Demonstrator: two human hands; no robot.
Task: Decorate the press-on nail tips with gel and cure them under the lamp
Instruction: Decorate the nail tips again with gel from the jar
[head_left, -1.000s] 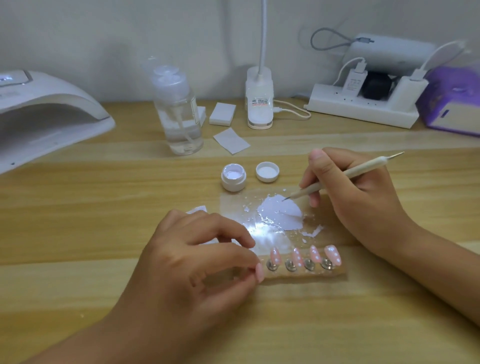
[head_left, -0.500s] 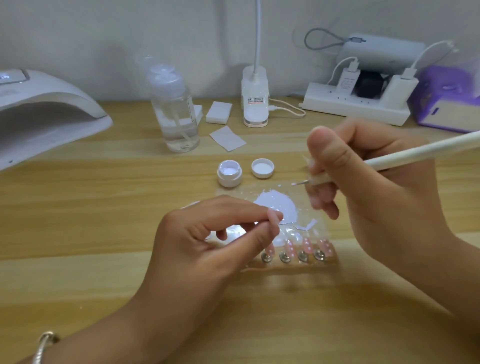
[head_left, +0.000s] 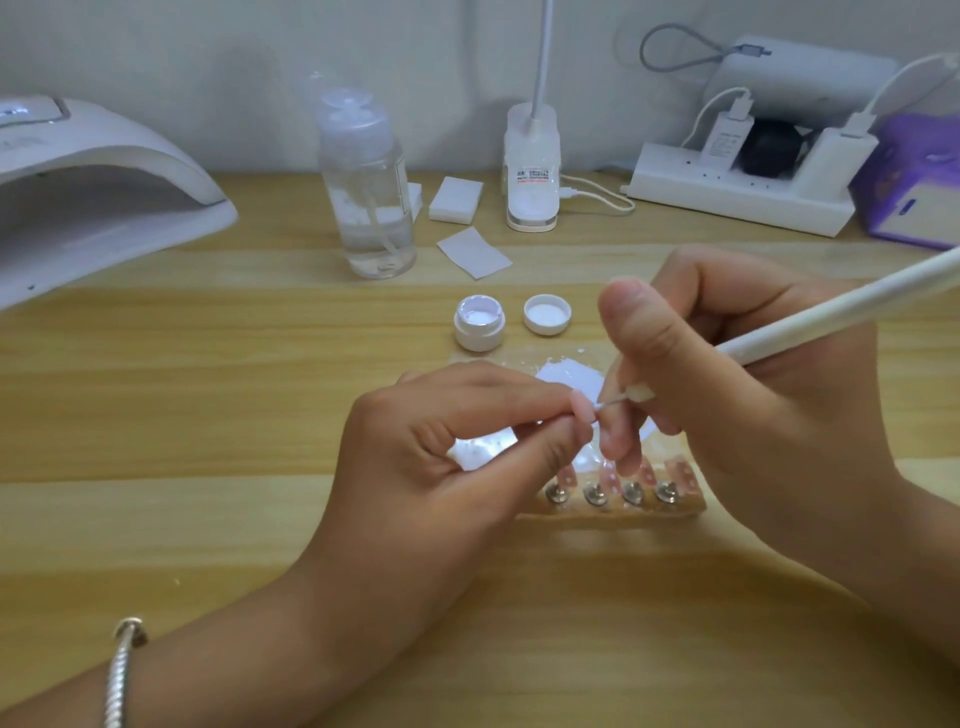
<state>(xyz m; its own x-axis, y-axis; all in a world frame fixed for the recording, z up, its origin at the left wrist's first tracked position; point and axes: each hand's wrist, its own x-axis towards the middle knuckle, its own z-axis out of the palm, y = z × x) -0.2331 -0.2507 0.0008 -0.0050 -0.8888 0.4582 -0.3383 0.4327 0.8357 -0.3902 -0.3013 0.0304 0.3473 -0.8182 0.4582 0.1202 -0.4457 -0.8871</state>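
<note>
Pinching a small pink nail tip (head_left: 583, 409) between thumb and forefinger, the left hand (head_left: 441, 467) hangs above the left end of the holder strip (head_left: 613, 513). Which way that nail tip points is too small to tell.

The right hand (head_left: 727, 395), above the strip's right half, has its fingers (head_left: 639, 322) curled round a white dotting pen (head_left: 831, 306). The pen's long axis slopes from the upper right down to the lower left. Its thin metal point faces left and meets the pinched nail tip.

Four more pink nail tips (head_left: 681, 470) stand in a row on the strip's metal studs, leaning away from the person.

Behind the strip on the bench (head_left: 208, 415) lie a clear palette smeared with white gel (head_left: 569, 375), then the open gel jar (head_left: 479, 328) and its lid (head_left: 546, 315) side by side. The curing lamp (head_left: 104, 182) sits far left of the strip, well apart.
</note>
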